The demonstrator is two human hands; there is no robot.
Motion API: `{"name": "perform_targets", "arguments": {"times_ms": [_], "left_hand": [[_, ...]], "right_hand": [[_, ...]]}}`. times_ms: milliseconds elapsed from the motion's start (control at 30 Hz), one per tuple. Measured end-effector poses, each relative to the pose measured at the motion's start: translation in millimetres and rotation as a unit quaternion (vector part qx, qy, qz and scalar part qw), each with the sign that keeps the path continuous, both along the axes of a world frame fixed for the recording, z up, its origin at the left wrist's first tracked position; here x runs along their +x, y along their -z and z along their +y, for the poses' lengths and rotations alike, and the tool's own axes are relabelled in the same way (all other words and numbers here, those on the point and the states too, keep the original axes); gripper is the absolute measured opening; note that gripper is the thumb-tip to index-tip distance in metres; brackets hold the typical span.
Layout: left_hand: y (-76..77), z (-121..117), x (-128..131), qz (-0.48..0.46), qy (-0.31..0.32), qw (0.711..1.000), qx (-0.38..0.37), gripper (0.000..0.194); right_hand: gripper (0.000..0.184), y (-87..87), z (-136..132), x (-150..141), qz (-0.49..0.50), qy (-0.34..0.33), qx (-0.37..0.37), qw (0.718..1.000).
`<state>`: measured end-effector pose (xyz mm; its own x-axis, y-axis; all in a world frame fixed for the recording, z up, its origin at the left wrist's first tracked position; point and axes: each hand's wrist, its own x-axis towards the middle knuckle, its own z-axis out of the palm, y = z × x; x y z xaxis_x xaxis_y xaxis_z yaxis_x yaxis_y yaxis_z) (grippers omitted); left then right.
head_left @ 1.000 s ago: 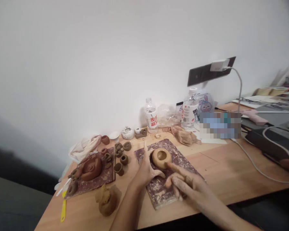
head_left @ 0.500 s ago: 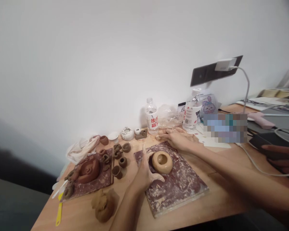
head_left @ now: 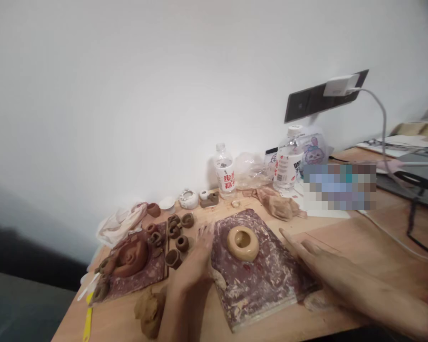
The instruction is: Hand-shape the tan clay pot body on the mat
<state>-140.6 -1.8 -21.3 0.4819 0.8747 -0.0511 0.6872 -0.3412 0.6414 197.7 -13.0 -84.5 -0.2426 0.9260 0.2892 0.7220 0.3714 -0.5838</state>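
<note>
The round, glossy tan clay pot stands on the maroon, clay-smeared board, presumably to spare the pale wooden surface; the left hand and right hand, both spread wide with nothing visibly grasped, flank the board, perhaps to steady it; compared with earlier, the right has left the crumpled brown paper, the left the pot's side.

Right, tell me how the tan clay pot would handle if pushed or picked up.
The tan clay pot has a slight sheen, so may be slippery. Its thick, rounded rim suggests fair weight for its size. Sitting squat on the board, it seems likelier to slide than tip.
</note>
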Motion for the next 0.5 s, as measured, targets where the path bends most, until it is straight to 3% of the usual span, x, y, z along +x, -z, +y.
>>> {"name": "perform_targets", "arguments": {"times_ms": [100, 200, 500], "left_hand": [[-1.8, 5.8, 1.5, 0.069, 0.005, 0.998, -0.011, 0.112], [-7.8, 9.0, 5.9, 0.089, -0.007, 0.996, -0.019, 0.114], [-18.5, 2.9, 19.6, 0.07, -0.025, 0.997, -0.024, 0.113]], "right_hand": [[0.106, -6.4, -9.4, -10.3, -0.107, -0.01, -0.068, 0.992], [0.111, -13.8, -8.4, -15.2, -0.173, -0.009, -0.095, 0.98], [0.1, -4.7, -5.5, -0.3, -0.133, -0.021, -0.017, 0.991]]}}
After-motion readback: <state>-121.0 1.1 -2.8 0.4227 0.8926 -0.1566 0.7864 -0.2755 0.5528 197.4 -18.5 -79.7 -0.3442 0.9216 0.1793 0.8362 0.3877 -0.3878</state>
